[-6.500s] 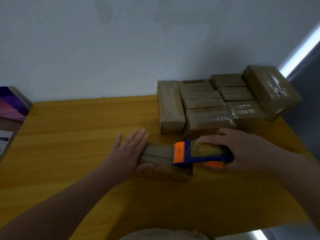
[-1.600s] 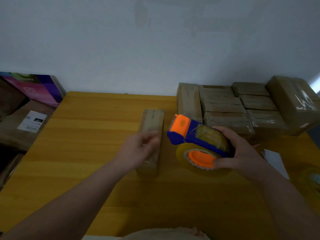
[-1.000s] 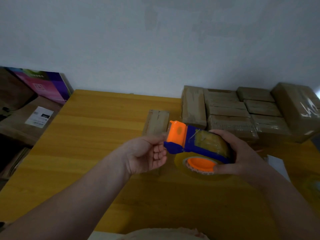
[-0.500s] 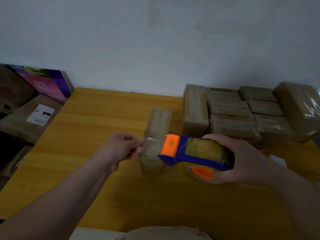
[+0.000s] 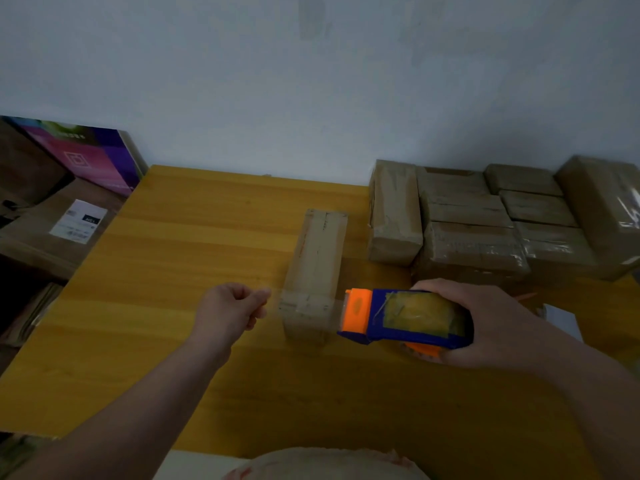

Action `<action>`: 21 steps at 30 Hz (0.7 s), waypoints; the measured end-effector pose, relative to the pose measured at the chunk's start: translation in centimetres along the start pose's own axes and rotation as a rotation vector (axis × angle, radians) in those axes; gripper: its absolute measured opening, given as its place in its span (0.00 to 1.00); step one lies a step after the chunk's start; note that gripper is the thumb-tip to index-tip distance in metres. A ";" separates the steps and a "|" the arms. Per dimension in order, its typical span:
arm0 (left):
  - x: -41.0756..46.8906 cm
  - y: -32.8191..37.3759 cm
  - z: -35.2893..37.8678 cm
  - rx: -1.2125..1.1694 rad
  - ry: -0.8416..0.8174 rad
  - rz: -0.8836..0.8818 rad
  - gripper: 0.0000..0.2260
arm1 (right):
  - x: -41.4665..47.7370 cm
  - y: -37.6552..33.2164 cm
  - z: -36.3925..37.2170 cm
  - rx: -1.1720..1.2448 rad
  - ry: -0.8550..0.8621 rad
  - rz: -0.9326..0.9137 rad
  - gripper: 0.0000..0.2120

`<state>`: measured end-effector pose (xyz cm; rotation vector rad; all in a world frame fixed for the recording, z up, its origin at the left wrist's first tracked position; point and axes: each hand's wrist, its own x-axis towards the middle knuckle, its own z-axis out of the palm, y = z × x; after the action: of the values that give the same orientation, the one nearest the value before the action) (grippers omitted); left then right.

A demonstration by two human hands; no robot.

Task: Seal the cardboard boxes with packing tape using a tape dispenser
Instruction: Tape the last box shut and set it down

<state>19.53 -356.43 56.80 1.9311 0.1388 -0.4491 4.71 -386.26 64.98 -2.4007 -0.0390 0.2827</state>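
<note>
Single head-worn wide-angle view, looking forward and down from the person's eye level, close above a yellow table (image 5: 166, 258), facing square-on a pale wall (image 5: 311, 98) that fills the upper third

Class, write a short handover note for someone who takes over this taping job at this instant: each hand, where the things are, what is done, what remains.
Left hand pinches the free end of the tape strip, left of the lone box.
Right hand grips the tape dispenser, right of that box, over the table.
The strip stretches across the box's near end; whether it is stuck down is unclear.
Done: the piled boxes at the back right look taped.
Left: press the strip down and over the sides, cut it, then probably add the box to the pile.
</note>
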 end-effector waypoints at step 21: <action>1.2 -2.3 1.1 -0.009 -0.234 -0.068 0.12 | 2.2 0.8 2.2 0.064 -0.107 0.107 0.36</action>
<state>19.64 -356.68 54.03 1.8540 0.0548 -0.7143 6.30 -385.19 62.41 -2.3258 0.0491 0.4548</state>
